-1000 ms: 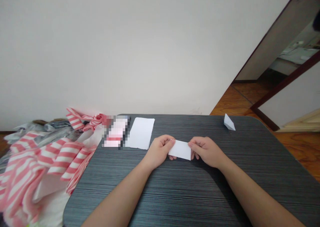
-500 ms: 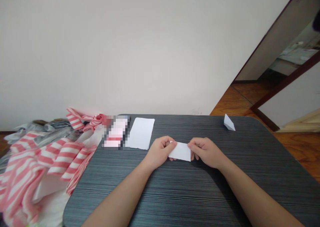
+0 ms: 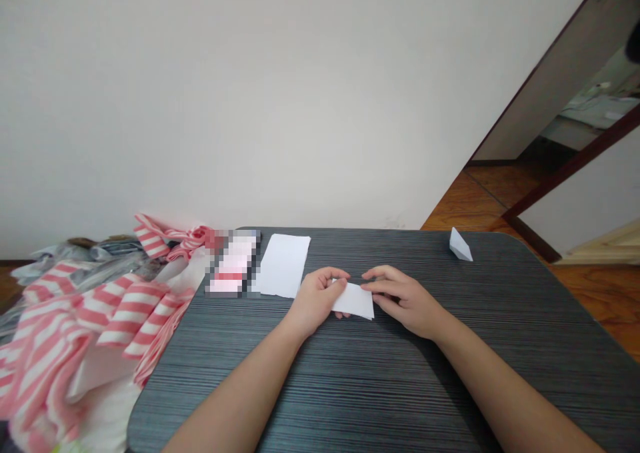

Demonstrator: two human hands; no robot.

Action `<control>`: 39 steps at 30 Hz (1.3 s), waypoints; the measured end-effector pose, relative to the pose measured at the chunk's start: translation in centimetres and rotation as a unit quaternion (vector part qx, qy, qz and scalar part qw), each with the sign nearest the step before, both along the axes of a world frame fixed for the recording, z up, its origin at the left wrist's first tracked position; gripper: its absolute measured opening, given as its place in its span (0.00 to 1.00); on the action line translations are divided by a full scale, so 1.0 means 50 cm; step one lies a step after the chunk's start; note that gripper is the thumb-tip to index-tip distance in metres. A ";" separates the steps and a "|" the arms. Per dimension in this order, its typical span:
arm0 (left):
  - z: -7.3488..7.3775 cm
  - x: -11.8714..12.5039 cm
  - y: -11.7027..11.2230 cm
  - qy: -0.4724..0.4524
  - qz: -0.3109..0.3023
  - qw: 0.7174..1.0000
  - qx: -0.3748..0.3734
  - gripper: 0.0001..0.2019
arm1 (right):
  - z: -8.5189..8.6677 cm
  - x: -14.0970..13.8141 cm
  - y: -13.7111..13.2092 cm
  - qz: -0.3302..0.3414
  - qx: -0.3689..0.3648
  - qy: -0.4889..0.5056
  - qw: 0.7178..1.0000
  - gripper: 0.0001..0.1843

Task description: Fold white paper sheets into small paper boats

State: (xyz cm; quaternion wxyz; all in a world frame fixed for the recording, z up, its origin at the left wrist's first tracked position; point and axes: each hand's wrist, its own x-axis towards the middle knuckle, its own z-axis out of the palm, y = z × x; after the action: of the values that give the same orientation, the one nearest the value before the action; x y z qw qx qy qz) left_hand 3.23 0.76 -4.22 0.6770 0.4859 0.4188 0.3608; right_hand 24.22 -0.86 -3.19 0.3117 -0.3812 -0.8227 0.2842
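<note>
A small folded white sheet of paper (image 3: 354, 300) is held just above the dark table, its layers slightly parted at the lower right corner. My left hand (image 3: 318, 301) grips its left end, thumb on top and fingers underneath. At the paper's right edge is my right hand (image 3: 403, 300), fingers stretched out and apart, the fingertips at or very near the upper right corner. Whether they touch the paper I cannot tell.
On the dark table (image 3: 320, 400), a stack of white paper (image 3: 285, 265) lies at the back left beside a pixelated pink-and-white item (image 3: 233, 263). A folded paper shape (image 3: 460, 245) stands at the back right. Striped red-and-white cloth (image 3: 125, 313) is heaped left of the table.
My right hand has loosened its pinch on the paper's right end and its fingers have spread. The paper has shifted slightly left in my left hand, its layers parting at the corner.
</note>
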 end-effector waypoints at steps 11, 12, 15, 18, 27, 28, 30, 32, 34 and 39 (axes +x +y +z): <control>0.011 -0.003 0.000 -0.046 -0.020 0.999 -0.018 0.19 | 0.002 -0.001 0.001 0.017 -0.005 -0.005 1.000 0.14; 0.013 -0.003 0.000 -0.056 -0.025 0.998 -0.023 0.21 | 0.001 0.000 0.002 0.004 -0.006 -0.007 1.000 0.12; 0.015 -0.003 -0.001 -0.072 -0.033 0.997 -0.024 0.26 | -0.008 0.002 0.001 -0.066 -0.038 -0.011 0.997 0.12; 0.013 -0.003 -0.002 -0.042 -0.050 0.998 0.003 0.21 | -0.021 0.000 -0.001 -0.109 -0.124 0.067 0.984 0.06; 0.009 -0.005 -0.002 0.000 -0.069 0.996 0.052 0.13 | -0.002 0.001 -0.005 -0.040 -0.201 0.127 0.971 0.13; 0.009 -0.006 -0.002 -0.001 -0.075 0.996 0.055 0.12 | -0.001 0.002 -0.005 -0.036 -0.205 0.130 0.969 0.12; 0.009 -0.007 -0.003 0.003 -0.090 0.994 0.059 0.11 | -0.003 0.000 -0.005 -0.045 -0.219 0.158 0.962 0.06; 0.009 -0.006 -0.004 0.004 -0.093 0.994 0.058 0.11 | -0.009 -0.002 -0.006 -0.051 -0.229 0.188 0.954 0.10; 0.008 -0.004 -0.005 -0.002 -0.078 0.996 0.048 0.11 | -0.016 -0.005 -0.008 -0.047 -0.233 0.202 0.950 0.14; 0.004 0.004 -0.003 -0.009 -0.035 0.999 0.034 0.13 | -0.026 -0.008 -0.010 -0.034 -0.251 0.142 0.957 0.06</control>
State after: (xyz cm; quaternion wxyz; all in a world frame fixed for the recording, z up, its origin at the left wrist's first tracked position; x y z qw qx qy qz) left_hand 3.44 0.60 -4.03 0.6761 0.5194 0.3831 0.3556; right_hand 23.83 -1.34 -4.52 0.3291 -0.4305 -0.6588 0.5218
